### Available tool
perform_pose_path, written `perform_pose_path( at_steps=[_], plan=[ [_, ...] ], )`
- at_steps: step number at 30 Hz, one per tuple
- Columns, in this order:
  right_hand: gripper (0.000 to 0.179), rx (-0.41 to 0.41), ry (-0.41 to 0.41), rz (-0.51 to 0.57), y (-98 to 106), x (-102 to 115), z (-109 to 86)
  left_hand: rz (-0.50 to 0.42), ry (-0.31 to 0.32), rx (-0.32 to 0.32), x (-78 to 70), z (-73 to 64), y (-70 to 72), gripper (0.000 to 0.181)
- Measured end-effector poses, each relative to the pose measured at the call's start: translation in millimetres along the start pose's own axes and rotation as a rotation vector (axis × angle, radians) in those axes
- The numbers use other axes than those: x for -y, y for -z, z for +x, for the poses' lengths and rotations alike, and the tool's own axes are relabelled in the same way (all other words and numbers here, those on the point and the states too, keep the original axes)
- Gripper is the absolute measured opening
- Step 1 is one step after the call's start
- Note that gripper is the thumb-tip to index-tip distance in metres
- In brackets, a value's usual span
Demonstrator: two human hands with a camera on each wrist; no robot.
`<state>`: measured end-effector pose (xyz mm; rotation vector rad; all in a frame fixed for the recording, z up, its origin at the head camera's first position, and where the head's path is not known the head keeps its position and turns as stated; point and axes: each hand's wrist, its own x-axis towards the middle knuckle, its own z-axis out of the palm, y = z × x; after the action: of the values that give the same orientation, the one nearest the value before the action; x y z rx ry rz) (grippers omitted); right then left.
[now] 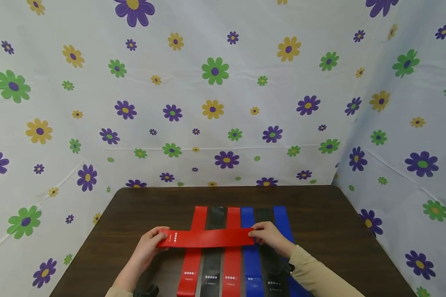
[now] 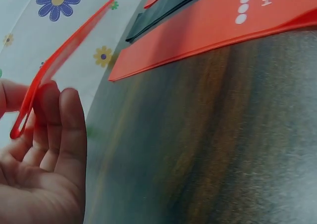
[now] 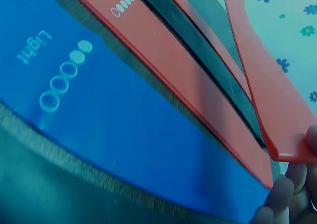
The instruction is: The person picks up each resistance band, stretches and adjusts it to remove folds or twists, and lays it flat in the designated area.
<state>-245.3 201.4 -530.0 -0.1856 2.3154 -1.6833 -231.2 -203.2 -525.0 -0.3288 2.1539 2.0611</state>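
A red resistance band (image 1: 212, 238), printed "Heavy" near its left end, stretches sideways between my two hands above the table. My left hand (image 1: 148, 244) pinches its left end between thumb and fingers; the left wrist view shows the band's looped end (image 2: 30, 102) there. At the other end, my right hand (image 1: 269, 236) pinches the band with thumb on top. Under it, several flat bands lie side by side lengthwise: a red band (image 1: 188, 266), a black band (image 1: 212, 264), another red band (image 1: 232, 264), a blue band (image 1: 252, 268), then black and blue ones partly behind my right arm.
The dark wooden table (image 1: 152, 202) has rounded far corners. A white cloth with printed flowers (image 1: 215, 111) hangs behind it and along both sides. Dark straps (image 1: 288, 269) circle my wrists below the beige sleeves (image 1: 316, 274).
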Motion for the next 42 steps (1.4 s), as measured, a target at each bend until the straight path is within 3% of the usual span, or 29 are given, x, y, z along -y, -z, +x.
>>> perform_pose_path(
  at_steps=[9, 20, 26, 36, 42],
  plan=[
    [0.022, 0.155, 0.0, 0.067, 19, -6, -6.5, 0.05, -0.013, 0.19, 9.5, -5.9, -4.7, 0.04],
    [0.027, 0.266, -0.045, 0.221, 41, -10, -8.9, 0.054, -0.008, 0.255, 15.7, -8.0, -13.9, 0.04],
    [0.026, 0.274, -0.039, 0.24, 51, -12, -6.6, 0.053, -0.022, 0.278, 19.3, -8.4, -20.0, 0.039],
    [0.028, 0.225, -0.038, 0.283, 69, -16, -3.0, 0.097, -0.046, 0.389, 23.4, -14.0, -29.8, 0.038],
    [0.031, 0.197, -0.043, 0.285, 75, -17, -3.9, 0.115, -0.046, 0.392, 22.3, -16.5, -37.2, 0.039]
  ],
)
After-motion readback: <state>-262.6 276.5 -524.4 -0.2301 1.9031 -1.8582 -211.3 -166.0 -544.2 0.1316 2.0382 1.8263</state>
